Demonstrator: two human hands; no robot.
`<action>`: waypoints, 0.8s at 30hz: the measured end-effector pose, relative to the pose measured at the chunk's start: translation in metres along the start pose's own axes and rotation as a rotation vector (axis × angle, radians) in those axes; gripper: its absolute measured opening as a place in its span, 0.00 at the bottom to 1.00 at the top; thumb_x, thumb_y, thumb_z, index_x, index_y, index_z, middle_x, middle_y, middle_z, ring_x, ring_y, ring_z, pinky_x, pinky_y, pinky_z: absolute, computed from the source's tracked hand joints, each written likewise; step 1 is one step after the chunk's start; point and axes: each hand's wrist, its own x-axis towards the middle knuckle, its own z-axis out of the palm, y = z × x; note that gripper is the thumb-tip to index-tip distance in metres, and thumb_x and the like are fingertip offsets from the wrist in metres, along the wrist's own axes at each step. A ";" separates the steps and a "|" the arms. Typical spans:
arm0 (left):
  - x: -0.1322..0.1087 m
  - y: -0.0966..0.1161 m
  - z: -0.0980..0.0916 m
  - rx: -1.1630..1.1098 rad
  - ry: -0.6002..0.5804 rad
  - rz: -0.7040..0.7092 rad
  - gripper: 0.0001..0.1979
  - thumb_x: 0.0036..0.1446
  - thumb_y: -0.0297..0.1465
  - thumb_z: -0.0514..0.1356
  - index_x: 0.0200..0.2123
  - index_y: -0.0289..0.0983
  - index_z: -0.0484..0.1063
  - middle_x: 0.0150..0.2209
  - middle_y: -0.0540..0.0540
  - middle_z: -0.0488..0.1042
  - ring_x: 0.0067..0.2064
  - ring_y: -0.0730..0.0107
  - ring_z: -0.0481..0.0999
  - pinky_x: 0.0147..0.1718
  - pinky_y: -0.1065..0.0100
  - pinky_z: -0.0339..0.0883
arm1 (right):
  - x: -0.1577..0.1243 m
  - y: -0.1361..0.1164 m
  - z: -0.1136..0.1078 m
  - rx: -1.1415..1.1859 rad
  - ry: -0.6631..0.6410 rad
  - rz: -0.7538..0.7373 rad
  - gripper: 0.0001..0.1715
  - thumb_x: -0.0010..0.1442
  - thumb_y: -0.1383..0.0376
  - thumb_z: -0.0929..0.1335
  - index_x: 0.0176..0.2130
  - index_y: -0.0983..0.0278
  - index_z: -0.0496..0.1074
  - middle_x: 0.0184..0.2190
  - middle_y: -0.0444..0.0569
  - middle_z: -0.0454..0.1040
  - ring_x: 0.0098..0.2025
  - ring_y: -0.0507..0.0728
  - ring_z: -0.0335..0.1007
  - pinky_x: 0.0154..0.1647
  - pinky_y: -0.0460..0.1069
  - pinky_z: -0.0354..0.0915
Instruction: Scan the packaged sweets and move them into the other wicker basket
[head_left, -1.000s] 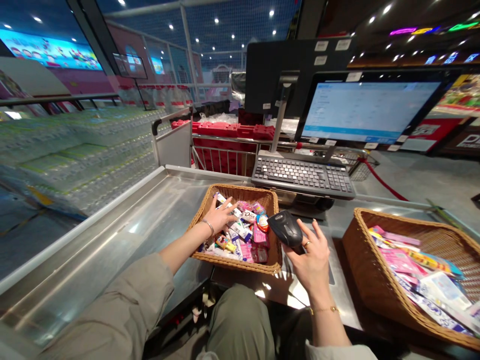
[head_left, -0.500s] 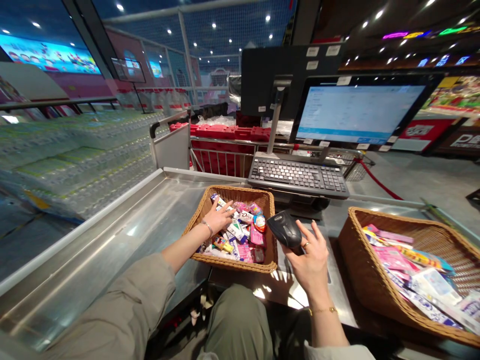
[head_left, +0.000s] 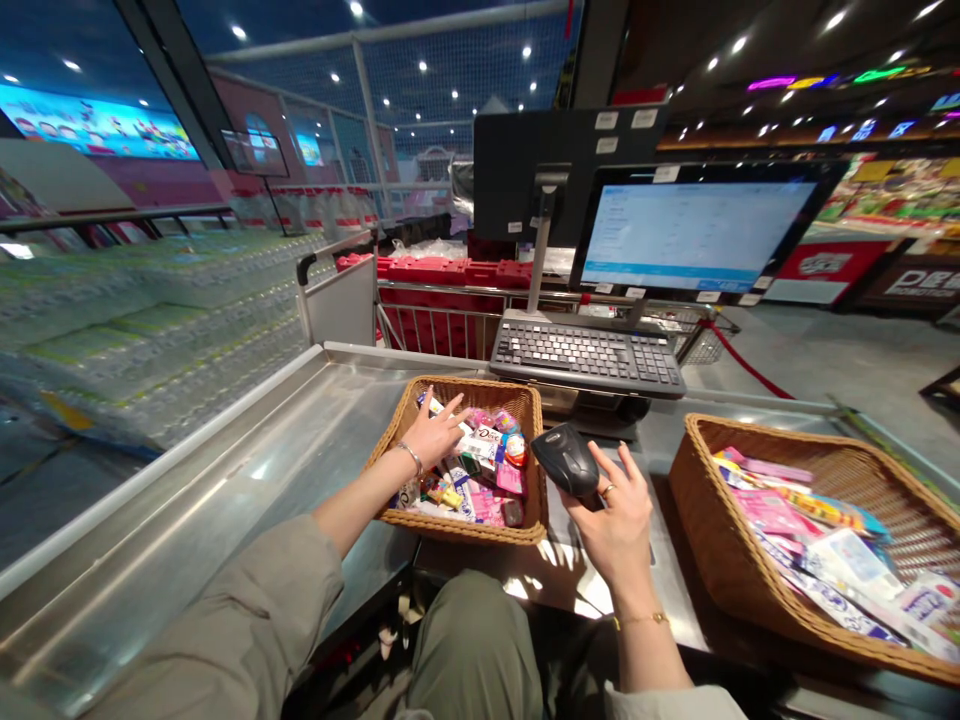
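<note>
My left hand (head_left: 433, 432) sits with spread fingers on small packets at the left side of a wicker basket (head_left: 469, 384). It holds nothing that I can see. The basket is full of mixed sweets and small goods, including a Dove chocolate packet (head_left: 487, 441) and a round foil-wrapped egg (head_left: 515, 450). My right hand (head_left: 619, 525) is just right of the basket, shut on a black handheld barcode scanner (head_left: 568, 460). A second wicker basket (head_left: 709, 510) of flat pink and white packets stands to the right.
A steel checkout counter (head_left: 225, 470) runs along the left. Behind the baskets are a keyboard (head_left: 587, 355) and a till monitor (head_left: 694, 235). Shrink-wrapped bottled water (head_left: 150, 310) is stacked beyond the counter, and red crates (head_left: 442, 325) stand behind a metal rail.
The whole view has drifted as my head turned. My left hand's fingers have spread wider over the packets, and some packets have shifted. The scanner stays in my right hand.
</note>
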 end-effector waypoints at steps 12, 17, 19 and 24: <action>0.008 0.023 -0.035 -0.029 0.156 -0.156 0.08 0.61 0.36 0.61 0.41 0.40 0.76 0.63 0.41 0.66 0.69 0.41 0.51 0.59 0.23 0.17 | -0.001 -0.003 -0.003 -0.019 0.002 0.001 0.08 0.54 0.60 0.71 0.36 0.60 0.76 0.54 0.51 0.75 0.66 0.71 0.56 0.59 0.71 0.57; 0.013 0.037 -0.044 -0.027 0.244 -0.211 0.09 0.61 0.36 0.59 0.39 0.39 0.77 0.64 0.41 0.66 0.69 0.39 0.50 0.59 0.22 0.17 | -0.002 -0.007 -0.005 -0.031 0.018 -0.021 0.09 0.54 0.61 0.71 0.38 0.60 0.76 0.54 0.51 0.75 0.66 0.70 0.56 0.60 0.71 0.56; 0.016 0.043 -0.049 -0.039 0.272 -0.238 0.09 0.62 0.36 0.59 0.39 0.39 0.77 0.64 0.41 0.65 0.69 0.38 0.50 0.58 0.22 0.17 | -0.002 -0.007 -0.005 -0.042 0.028 -0.022 0.10 0.54 0.61 0.71 0.38 0.60 0.76 0.54 0.51 0.75 0.66 0.71 0.56 0.60 0.72 0.55; 0.021 0.057 -0.062 -0.070 0.315 -0.273 0.08 0.60 0.34 0.60 0.38 0.38 0.77 0.64 0.41 0.64 0.69 0.34 0.50 0.56 0.20 0.16 | -0.003 -0.007 -0.006 -0.053 0.053 -0.034 0.10 0.55 0.60 0.71 0.39 0.60 0.76 0.54 0.52 0.75 0.66 0.70 0.56 0.61 0.71 0.54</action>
